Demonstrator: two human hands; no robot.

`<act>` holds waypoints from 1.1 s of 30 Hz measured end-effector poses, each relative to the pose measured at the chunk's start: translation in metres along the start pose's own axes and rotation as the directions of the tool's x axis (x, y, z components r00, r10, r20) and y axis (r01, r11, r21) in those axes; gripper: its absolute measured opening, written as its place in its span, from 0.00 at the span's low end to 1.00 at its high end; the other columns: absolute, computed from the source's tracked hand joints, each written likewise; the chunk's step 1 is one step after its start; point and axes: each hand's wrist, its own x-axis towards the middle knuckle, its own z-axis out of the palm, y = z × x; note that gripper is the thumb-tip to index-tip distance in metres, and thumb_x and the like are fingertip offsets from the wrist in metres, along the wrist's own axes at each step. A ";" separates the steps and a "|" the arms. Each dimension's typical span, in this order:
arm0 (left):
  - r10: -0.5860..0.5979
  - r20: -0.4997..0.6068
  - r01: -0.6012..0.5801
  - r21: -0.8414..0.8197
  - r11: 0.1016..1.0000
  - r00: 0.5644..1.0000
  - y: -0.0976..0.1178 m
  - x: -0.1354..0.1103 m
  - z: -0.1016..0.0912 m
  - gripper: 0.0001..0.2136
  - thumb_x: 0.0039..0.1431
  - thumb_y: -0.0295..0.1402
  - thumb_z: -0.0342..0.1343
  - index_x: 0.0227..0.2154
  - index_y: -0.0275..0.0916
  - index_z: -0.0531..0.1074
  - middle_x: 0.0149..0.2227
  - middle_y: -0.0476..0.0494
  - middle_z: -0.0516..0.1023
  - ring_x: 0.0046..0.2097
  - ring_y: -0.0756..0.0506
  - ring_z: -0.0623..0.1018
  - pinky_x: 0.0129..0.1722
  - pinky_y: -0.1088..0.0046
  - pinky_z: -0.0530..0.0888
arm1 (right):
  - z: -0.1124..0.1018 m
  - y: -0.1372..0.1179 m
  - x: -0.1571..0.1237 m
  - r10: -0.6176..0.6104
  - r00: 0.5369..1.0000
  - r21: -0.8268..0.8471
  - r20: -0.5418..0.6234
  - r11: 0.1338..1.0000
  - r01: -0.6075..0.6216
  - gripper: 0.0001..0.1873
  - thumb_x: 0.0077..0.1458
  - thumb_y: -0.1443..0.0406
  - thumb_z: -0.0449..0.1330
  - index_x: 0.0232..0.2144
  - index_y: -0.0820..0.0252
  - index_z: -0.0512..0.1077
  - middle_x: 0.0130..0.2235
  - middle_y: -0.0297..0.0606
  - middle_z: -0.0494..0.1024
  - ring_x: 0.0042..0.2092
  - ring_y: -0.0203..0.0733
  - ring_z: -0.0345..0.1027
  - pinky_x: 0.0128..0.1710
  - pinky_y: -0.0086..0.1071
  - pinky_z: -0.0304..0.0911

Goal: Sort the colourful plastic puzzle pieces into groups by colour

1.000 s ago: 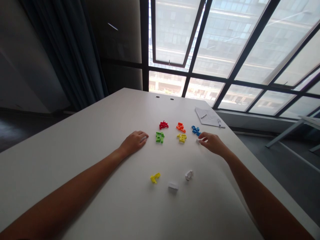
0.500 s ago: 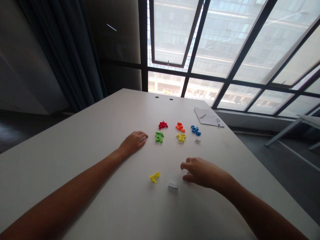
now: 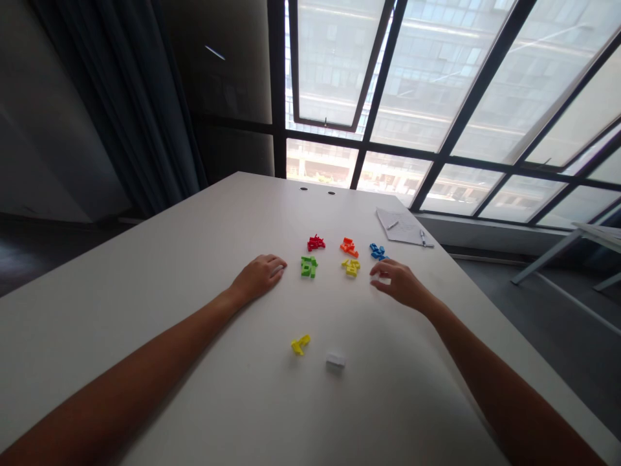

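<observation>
My left hand (image 3: 259, 275) rests on the white table (image 3: 233, 388), palm down with its fingers extended, left of a small pile of green blocks (image 3: 308, 267). My right hand (image 3: 400, 283) is just below the blue blocks (image 3: 377, 251), thumb and fingers curved around a small white block (image 3: 383, 280). The fingers partly hide the white there, so a second white piece cannot be made out. Nearer to me lie a yellow piece (image 3: 300, 345) with angled arms and a whitish oblong block (image 3: 335, 361), both apart from my hands.
Red blocks (image 3: 315, 243), orange blocks (image 3: 348, 246) and yellow blocks (image 3: 350, 268) lie in small piles mid-table. A sheet of paper (image 3: 410, 226) with pens is at the far right edge. Beyond stand windows, a dark curtain (image 3: 121, 97) and another table (image 3: 596, 236).
My right hand has moved forward to the white block below the blue pile. The white piece formerly under its fingers is gone from that spot. My left hand stays put.
</observation>
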 end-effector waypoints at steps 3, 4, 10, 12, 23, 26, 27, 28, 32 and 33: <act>-0.003 -0.011 0.003 -0.001 1.000 1.000 0.000 0.000 0.001 0.14 0.66 0.35 0.48 0.46 0.42 0.78 0.49 0.42 0.80 0.50 0.40 0.77 0.55 0.60 0.72 | 0.003 0.050 0.000 0.178 0.954 -0.011 -0.239 0.982 -0.186 0.12 0.57 0.57 0.64 0.36 0.61 0.76 0.39 0.45 0.79 0.36 0.45 0.76 0.40 0.39 0.73; -0.004 -0.013 0.004 0.000 1.000 1.000 0.000 0.000 0.001 0.14 0.66 0.36 0.48 0.46 0.42 0.78 0.49 0.42 0.80 0.50 0.40 0.77 0.55 0.60 0.72 | 0.003 0.063 -0.001 0.211 0.941 -0.009 -0.265 0.975 -0.221 0.13 0.56 0.56 0.64 0.36 0.61 0.76 0.39 0.45 0.79 0.36 0.46 0.76 0.40 0.39 0.73; 0.006 -0.003 -0.006 0.012 1.000 1.000 -0.001 -0.001 0.002 0.14 0.66 0.36 0.48 0.46 0.42 0.77 0.48 0.42 0.80 0.50 0.39 0.77 0.55 0.59 0.72 | 0.007 0.103 -0.016 0.324 0.921 -0.018 -0.217 0.942 -0.336 0.14 0.55 0.54 0.63 0.37 0.58 0.78 0.39 0.41 0.83 0.36 0.45 0.78 0.41 0.37 0.71; 0.005 0.000 -0.005 0.013 1.000 1.000 -0.001 -0.001 0.002 0.14 0.66 0.36 0.48 0.46 0.42 0.77 0.49 0.42 0.80 0.50 0.40 0.77 0.55 0.59 0.72 | 0.009 0.107 -0.018 0.335 0.921 -0.016 -0.200 0.938 -0.345 0.15 0.53 0.54 0.63 0.38 0.57 0.79 0.39 0.40 0.83 0.36 0.44 0.78 0.40 0.36 0.71; 0.004 -0.001 -0.004 0.010 1.000 1.000 -0.002 0.000 0.003 0.15 0.66 0.37 0.48 0.46 0.42 0.77 0.49 0.42 0.80 0.50 0.40 0.77 0.55 0.60 0.72 | 0.014 0.102 -0.017 0.264 0.947 -0.020 -0.184 0.962 -0.272 0.21 0.51 0.55 0.66 0.45 0.58 0.73 0.43 0.45 0.81 0.41 0.48 0.77 0.39 0.40 0.74; 0.004 -0.004 -0.004 0.004 1.000 1.000 -0.001 0.000 0.002 0.15 0.66 0.37 0.48 0.46 0.42 0.77 0.49 0.42 0.80 0.50 0.40 0.77 0.55 0.60 0.72 | 0.006 0.080 -0.009 0.153 0.951 -0.104 -0.268 0.977 -0.186 0.18 0.56 0.55 0.62 0.45 0.61 0.73 0.46 0.49 0.79 0.42 0.51 0.75 0.40 0.43 0.73; 0.004 -0.006 -0.004 0.001 1.000 1.000 0.000 0.000 0.002 0.15 0.66 0.37 0.47 0.46 0.42 0.77 0.49 0.41 0.80 0.50 0.40 0.77 0.55 0.59 0.72 | 0.004 0.067 -0.006 0.111 0.956 -0.129 -0.272 0.980 -0.151 0.16 0.58 0.56 0.61 0.44 0.61 0.73 0.45 0.49 0.79 0.42 0.50 0.75 0.41 0.44 0.72; 0.004 -0.010 -0.004 -0.002 1.000 1.000 0.000 0.000 0.002 0.15 0.66 0.37 0.48 0.46 0.42 0.78 0.49 0.41 0.80 0.50 0.40 0.77 0.55 0.59 0.72 | 0.001 0.051 -0.004 0.071 0.968 -0.137 -0.242 0.985 -0.107 0.15 0.60 0.57 0.59 0.43 0.61 0.74 0.43 0.48 0.79 0.41 0.49 0.74 0.41 0.43 0.71; -0.001 -0.019 0.001 -0.022 1.000 1.000 0.001 0.000 0.000 0.15 0.66 0.38 0.48 0.46 0.42 0.78 0.48 0.41 0.80 0.49 0.40 0.77 0.54 0.59 0.73 | 0.000 -0.033 -0.003 -0.118 0.972 0.017 0.204 0.993 0.117 0.11 0.64 0.59 0.58 0.43 0.58 0.75 0.40 0.41 0.80 0.37 0.41 0.74 0.38 0.34 0.69; -0.003 -0.017 0.002 -0.023 1.000 1.000 0.001 0.000 0.000 0.15 0.66 0.38 0.48 0.46 0.42 0.78 0.48 0.41 0.80 0.49 0.40 0.77 0.54 0.59 0.73 | 0.003 -0.054 -0.005 -0.161 0.938 0.049 0.308 0.987 0.153 0.11 0.64 0.58 0.60 0.43 0.57 0.76 0.39 0.39 0.80 0.37 0.40 0.74 0.38 0.33 0.68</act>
